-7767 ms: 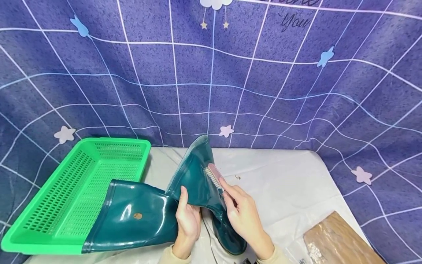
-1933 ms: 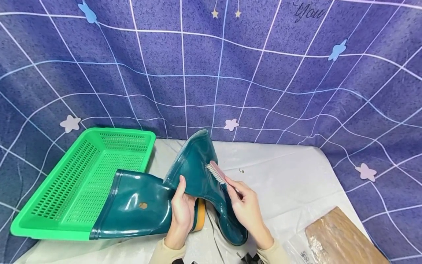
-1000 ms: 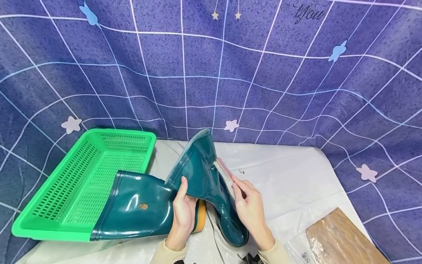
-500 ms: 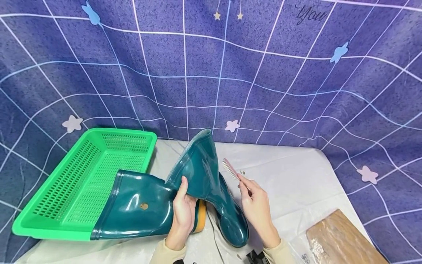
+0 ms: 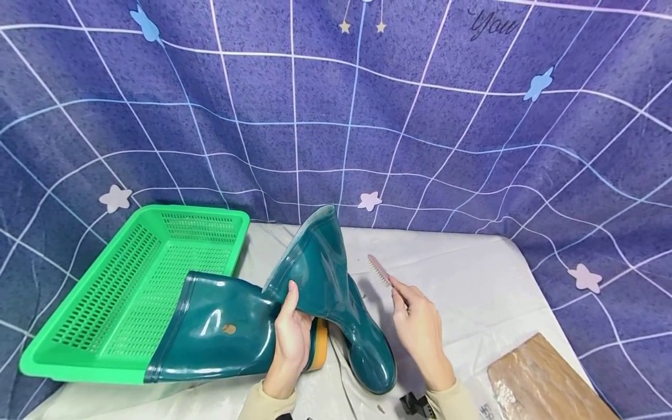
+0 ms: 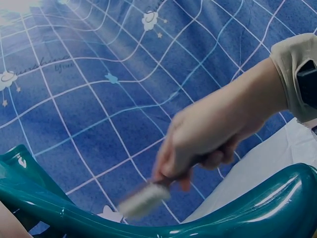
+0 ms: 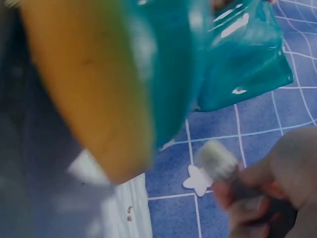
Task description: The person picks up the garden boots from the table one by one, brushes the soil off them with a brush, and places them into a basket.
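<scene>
A glossy dark-green rubber boot (image 5: 315,262) stands tilted, its shaft folded over to the left and its toe toward me. My left hand (image 5: 294,341) holds the shaft from below, thumb on its outer face. To the boot's right, my right hand (image 5: 419,324) grips a pink scrub brush (image 5: 379,270) by its handle, pale bristles facing the boot but apart from it. In the left wrist view the brush (image 6: 144,200) is blurred. The right wrist view shows the boot's orange-yellow sole (image 7: 94,94) close up. Another green boot (image 5: 210,350), with a brown spot (image 5: 228,329) on it, lies left of my left hand.
A green perforated basket (image 5: 34,364) stands at the left, the lying boot's top overlapping its right edge. A brown slab in clear plastic (image 5: 541,379) lies at the front right of the white-covered table (image 5: 462,268). A patterned blue-purple curtain (image 5: 336,146) hangs behind.
My right hand has drawn the brush off the boot's shaft and away to the right. A brown bit seen by the bristles on the shaft no longer shows. My left hand keeps its hold.
</scene>
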{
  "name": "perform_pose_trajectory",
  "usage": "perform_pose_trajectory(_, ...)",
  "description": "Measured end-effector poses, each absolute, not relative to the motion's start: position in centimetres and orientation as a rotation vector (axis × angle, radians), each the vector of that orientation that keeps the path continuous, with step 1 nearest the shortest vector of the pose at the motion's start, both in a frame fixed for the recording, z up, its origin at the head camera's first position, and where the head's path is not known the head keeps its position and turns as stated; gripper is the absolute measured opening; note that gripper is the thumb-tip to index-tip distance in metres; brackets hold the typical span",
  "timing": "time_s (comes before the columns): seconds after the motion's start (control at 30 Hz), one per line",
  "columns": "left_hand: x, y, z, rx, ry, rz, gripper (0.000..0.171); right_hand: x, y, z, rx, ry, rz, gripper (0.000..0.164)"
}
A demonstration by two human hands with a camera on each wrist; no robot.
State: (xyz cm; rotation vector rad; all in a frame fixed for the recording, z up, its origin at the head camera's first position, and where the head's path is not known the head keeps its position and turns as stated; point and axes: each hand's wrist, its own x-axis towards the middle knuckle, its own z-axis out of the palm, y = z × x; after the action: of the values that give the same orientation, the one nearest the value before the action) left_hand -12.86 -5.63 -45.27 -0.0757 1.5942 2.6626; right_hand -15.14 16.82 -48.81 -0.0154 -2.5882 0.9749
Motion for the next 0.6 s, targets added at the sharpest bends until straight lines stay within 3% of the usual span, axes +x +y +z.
perform_pose_trajectory(0.17,-12.86,-5.58,-45.24,-0.06,1.584,2.665,0.073,-15.31,16.76,-48.74,0.24,-2.496,1.137,0.032)
perform_pose_trajectory(0.43,-12.88,-5.45,-45.43,-0.074,1.592,2.653,0.072,-15.15,17.06,-48.68,0.073,-2.499,1.027,0.03)
perform_pose_trajectory(0.6,-12.83,-5.47,-45.53,-0.051,1.59,2.642,0.073,-15.1,16.66,-48.54,0.288,-2.493,1.232,0.031)
